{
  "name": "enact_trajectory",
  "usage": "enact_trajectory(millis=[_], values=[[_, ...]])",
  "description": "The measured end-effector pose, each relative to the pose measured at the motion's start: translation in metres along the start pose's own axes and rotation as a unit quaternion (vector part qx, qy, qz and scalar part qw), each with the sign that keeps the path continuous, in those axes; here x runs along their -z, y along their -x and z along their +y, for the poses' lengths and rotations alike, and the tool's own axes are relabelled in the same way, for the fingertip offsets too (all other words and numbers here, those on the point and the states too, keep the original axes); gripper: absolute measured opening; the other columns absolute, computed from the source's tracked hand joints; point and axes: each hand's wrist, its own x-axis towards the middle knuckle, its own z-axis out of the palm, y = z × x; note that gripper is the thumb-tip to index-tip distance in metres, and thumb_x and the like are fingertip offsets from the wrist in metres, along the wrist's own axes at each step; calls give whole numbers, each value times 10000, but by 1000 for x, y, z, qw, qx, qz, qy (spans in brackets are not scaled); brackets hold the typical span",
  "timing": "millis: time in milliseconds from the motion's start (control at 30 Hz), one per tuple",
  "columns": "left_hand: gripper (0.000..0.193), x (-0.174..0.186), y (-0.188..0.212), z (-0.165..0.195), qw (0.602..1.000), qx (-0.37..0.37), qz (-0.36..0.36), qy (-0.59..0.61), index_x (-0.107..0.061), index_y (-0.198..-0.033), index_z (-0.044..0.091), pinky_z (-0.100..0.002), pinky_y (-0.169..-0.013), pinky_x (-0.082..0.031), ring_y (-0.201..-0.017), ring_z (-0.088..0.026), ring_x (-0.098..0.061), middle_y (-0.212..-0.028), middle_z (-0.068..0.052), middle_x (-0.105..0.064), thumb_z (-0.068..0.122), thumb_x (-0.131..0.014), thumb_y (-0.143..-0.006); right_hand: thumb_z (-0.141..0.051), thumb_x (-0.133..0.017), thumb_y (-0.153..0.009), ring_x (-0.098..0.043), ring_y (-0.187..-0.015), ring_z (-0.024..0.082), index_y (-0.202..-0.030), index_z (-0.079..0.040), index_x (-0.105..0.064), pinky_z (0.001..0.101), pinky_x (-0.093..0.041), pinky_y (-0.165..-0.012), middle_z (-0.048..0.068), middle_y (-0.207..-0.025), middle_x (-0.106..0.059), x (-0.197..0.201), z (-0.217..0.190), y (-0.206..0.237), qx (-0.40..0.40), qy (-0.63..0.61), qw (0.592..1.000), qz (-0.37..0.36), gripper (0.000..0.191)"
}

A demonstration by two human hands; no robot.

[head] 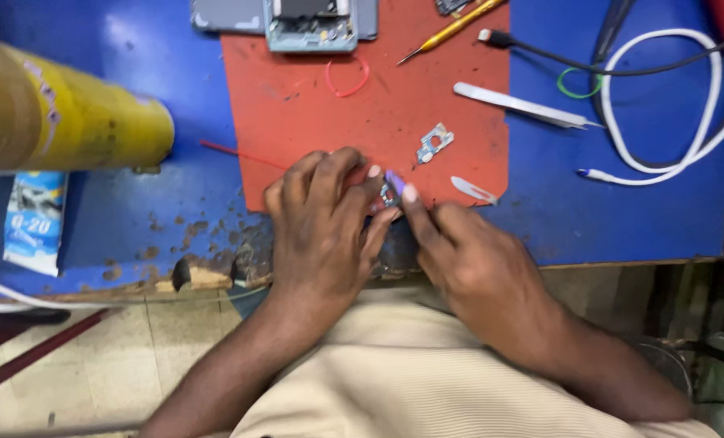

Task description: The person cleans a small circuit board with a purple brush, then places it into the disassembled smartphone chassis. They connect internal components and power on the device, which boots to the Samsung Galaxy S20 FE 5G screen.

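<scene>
My left hand (325, 223) and my right hand (467, 259) meet at the near edge of a red mat (378, 113) on a blue bench. Between their fingertips sits a small circuit part (389, 193) with a purple strip; both hands pinch it. A second small blue circuit board (434, 144) lies on the mat just beyond the fingers. A small white curved piece (473, 191) lies to the right of my right hand's fingertip.
An opened phone body (309, 24) lies at the mat's far edge. A yellow screwdriver (451, 31), metal tweezers (528, 106), white cable (662, 105), black cable (589, 65), yellow cylinder (62, 113) and a blue packet (33, 219) surround the mat. The bench edge (199, 276) is chipped.
</scene>
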Motion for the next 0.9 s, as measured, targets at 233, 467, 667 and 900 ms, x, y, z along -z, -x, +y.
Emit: enact_trajectory(millis=[233,467,667,900], values=[[443,1,3,2,1000,3,9,10,-680,-1249,81,-515,-1056,-358,-1297,-342,-463,-1382,-85,-523,286,-837,-889,20,-730,-902,-571,-692,222,-1351,-10,-681,357,-490,-640,121,-840,-569,9,26,7,-82,-90,985,122,453],[485,1,5,-4,999,13,-8,35,-680,-1268,84,-504,-1053,-355,-1302,-316,-444,-1397,-70,-504,298,-859,-872,121,-759,-967,-656,-835,159,-1320,1,-680,274,-528,-743,137,-976,-671,16,50,30,-109,-102,962,229,381],[496,3,4,-7,999,11,-29,43,-675,-1303,106,-488,-1061,-345,-1326,-296,-435,-1417,-49,-502,272,-854,-871,141,-773,-995,-726,-932,188,-1144,17,-721,262,-586,-808,135,-1051,-693,8,59,30,-70,-70,972,215,201],[521,2,3,-10,998,5,-41,40,-668,-1338,96,-505,-1080,-333,-1331,-303,-428,-1428,-61,-495,276,-848,-883,112,-831,-912,-663,-836,221,-1027,-21,-732,314,-535,-729,105,-1014,-679,-4,54,16,-4,-17,979,205,202]])
